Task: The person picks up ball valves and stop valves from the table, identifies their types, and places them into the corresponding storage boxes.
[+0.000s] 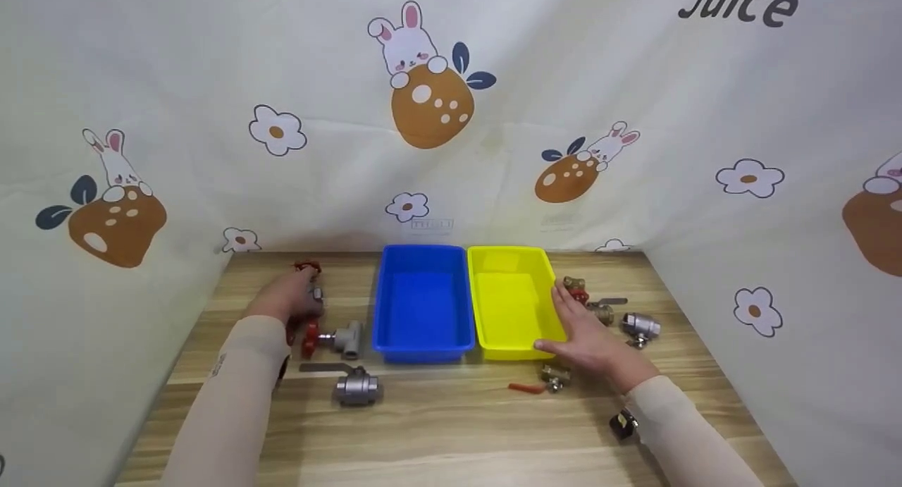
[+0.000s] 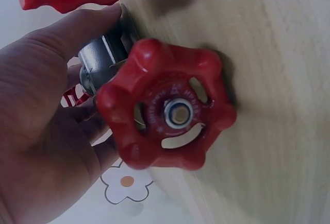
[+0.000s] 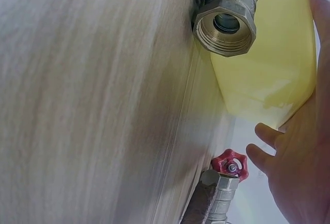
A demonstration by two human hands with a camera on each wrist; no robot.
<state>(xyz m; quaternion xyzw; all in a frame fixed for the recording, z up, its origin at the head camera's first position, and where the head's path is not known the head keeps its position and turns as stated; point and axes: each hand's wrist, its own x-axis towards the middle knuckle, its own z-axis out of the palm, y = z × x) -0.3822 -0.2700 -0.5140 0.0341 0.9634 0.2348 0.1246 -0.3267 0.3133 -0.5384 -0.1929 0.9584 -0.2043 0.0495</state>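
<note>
Grey valve point(image 2: 99, 62) — within curled left fingers point(image 2: 106, 152), gripped | yellow tray point(image 1: 513, 352) — against straight right fingers point(image 1: 569, 306), touching

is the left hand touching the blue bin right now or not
Apart. The head view shows it plainly: a strip of bare table lies between the left hand and the near side of the blue bin.

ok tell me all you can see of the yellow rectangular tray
The yellow tray looks like smooth plastic, open-topped, with sloping walls and a rounded-corner rim. It sits upright on the wood-grain table, right of the blue rectangular plastic tray, rims nearly or just touching. The bare right hand lies along its right side, apparently touching it.
</note>
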